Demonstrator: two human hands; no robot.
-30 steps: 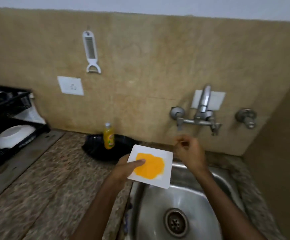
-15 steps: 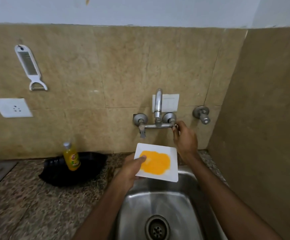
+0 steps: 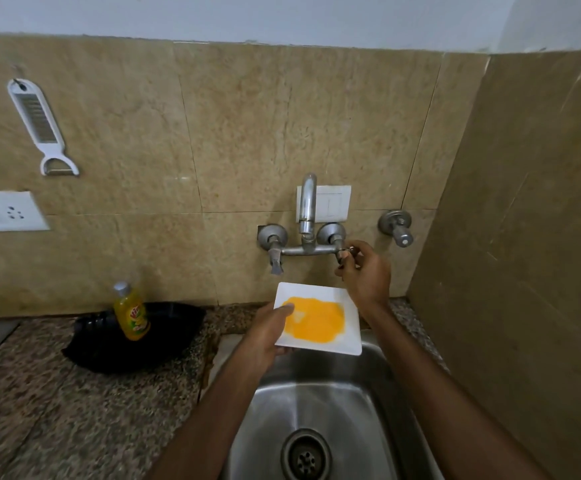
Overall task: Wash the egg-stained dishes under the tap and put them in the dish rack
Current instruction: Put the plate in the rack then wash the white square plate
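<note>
A square white plate (image 3: 350,337) smeared with yellow egg is held over the back of the steel sink (image 3: 320,407). My left hand (image 3: 264,336) grips its left edge, thumb on top. My right hand (image 3: 365,271) is raised to the wall-mounted tap (image 3: 307,216) and its fingers pinch the tap's right handle. I see no water running from the spout. The dish rack is out of view.
A yellow dish soap bottle (image 3: 131,311) stands in front of a black tray (image 3: 174,327) on the granite counter left of the sink. A white peeler (image 3: 41,128) and a socket (image 3: 6,211) are on the wall. A tiled side wall closes in on the right.
The view swung right, so the dish rack left the frame. My right hand rose from above the sink to the tap's right handle. The plate stayed in my left hand.
</note>
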